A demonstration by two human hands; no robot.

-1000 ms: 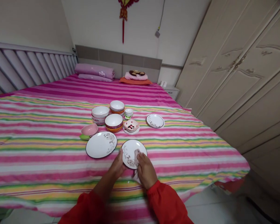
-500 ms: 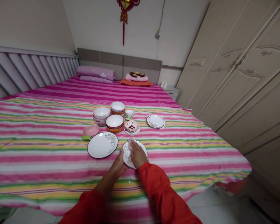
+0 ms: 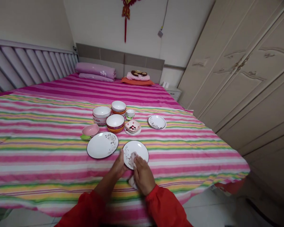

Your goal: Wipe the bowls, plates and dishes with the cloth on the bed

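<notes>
insp. note: plate [image 3: 135, 154] lies flat on striped bedsheet [image 3: 191, 157], lower ctr of frame. l hand [image 3: 118, 166] at its lower left rim, r hand [image 3: 143, 176] over its lower right. l fingers [image 3: 121, 156] together, tips against rim; clamp not confirmed, can't tell. r fingers [image 3: 137, 165] together, bearing on cloth [image 3: 132, 160] on plate face; cloth end trails below plate, near r hand. good practice: keep rim pinned, as soft bedding lets plate slip; keep cloth flat, use light even strokes.

count, mid-frame: plates 3, i.e. this one, lg plate [image 3: 102, 145], sm plate [image 3: 156, 122]. saucer 1 [image 3: 132, 133], under pink sq dish [image 3: 133, 126]. bowl stacks 3 [image 3: 100, 112] [image 3: 118, 106] [image 3: 115, 121], bowls per stack unclear. small cup stack 1 [image 3: 130, 113]. pink dish 1 [image 3: 90, 130]. green dish 1 [image 3: 85, 137].
</notes>
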